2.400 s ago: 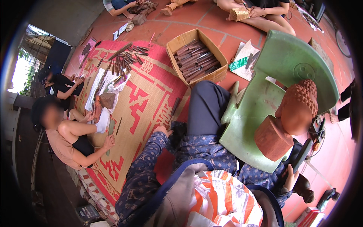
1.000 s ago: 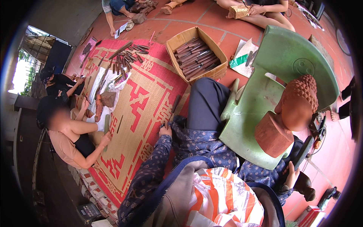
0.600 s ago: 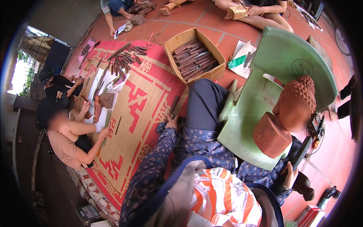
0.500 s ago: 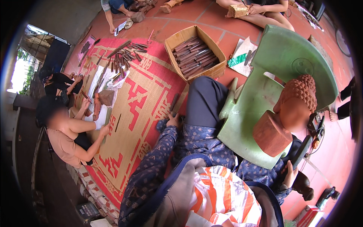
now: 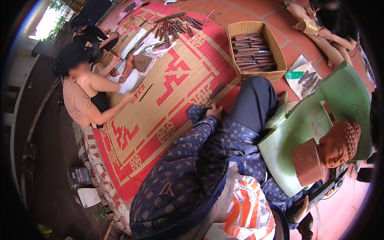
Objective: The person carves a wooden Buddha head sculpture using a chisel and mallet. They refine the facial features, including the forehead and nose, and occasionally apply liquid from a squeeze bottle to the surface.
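My left hand (image 5: 216,111) rests low over the mat beside my left knee, its fingers bent. What they close on is hidden. Next to it are a bunched dark blue patterned cloth (image 5: 196,113) and a dark narrow tool (image 5: 217,91). At the lower right, my right hand (image 5: 304,209) is wrapped at the lower end of a long dark bar-like piece (image 5: 323,191). Above that hand, a reddish-brown carved head with curled hair (image 5: 338,146) lies tilted on a green plastic chair (image 5: 288,148), its square block base (image 5: 307,162) towards me.
A cardboard box (image 5: 233,50) holds many dark-handled tools. Flat blades lie on a white sheet (image 5: 297,86). On the patterned mat (image 5: 132,154), a person (image 5: 76,100) works a carved piece near a tool pile (image 5: 170,30). Other people sit at the far left and far right.
My view has turned left, so the mat, box and chair now appear further right. Both my hands keep about the same places beside my body and the chair.
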{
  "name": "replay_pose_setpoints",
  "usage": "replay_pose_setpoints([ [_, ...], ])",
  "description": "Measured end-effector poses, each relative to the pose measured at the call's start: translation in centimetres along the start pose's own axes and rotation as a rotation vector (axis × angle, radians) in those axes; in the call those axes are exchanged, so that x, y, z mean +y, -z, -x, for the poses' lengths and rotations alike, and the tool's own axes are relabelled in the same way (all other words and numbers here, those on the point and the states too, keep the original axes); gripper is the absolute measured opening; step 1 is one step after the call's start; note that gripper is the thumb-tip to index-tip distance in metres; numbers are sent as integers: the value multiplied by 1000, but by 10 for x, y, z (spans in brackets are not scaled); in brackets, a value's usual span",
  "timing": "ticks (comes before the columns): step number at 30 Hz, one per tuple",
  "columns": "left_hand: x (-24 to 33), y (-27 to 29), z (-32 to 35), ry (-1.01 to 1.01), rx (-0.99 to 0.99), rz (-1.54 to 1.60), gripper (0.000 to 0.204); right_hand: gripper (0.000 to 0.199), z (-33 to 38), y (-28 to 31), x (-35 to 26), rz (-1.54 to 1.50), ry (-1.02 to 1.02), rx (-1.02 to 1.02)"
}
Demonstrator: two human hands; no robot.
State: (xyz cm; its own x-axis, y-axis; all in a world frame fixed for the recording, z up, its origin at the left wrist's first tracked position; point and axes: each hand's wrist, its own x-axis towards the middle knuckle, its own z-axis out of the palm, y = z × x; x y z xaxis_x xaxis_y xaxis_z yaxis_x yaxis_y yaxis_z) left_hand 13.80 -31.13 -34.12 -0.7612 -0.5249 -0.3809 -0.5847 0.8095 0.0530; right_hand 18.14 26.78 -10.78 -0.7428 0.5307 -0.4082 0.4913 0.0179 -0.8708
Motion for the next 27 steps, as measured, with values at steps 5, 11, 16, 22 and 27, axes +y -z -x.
replay_pose_setpoints([
  [5, -13, 17, 20, -211, -127, -53, 34, 20, 4, -6, -7, 32, 7, 63],
  [11, -31, 18, 19, -202, -168, 26, 42, 21, -1, -7, -6, 1, -22, 31],
  [16, -2, 109, 11, -53, -63, 161, 56, 21, -10, 2, 3, -55, -38, 45],
  [22, 80, 287, 51, -444, 401, 578, 39, 21, -14, 8, 6, -46, -22, 18],
  [27, 177, 364, 113, -1262, 838, 840, 35, 21, -9, 8, 0, -2, 8, 20],
])
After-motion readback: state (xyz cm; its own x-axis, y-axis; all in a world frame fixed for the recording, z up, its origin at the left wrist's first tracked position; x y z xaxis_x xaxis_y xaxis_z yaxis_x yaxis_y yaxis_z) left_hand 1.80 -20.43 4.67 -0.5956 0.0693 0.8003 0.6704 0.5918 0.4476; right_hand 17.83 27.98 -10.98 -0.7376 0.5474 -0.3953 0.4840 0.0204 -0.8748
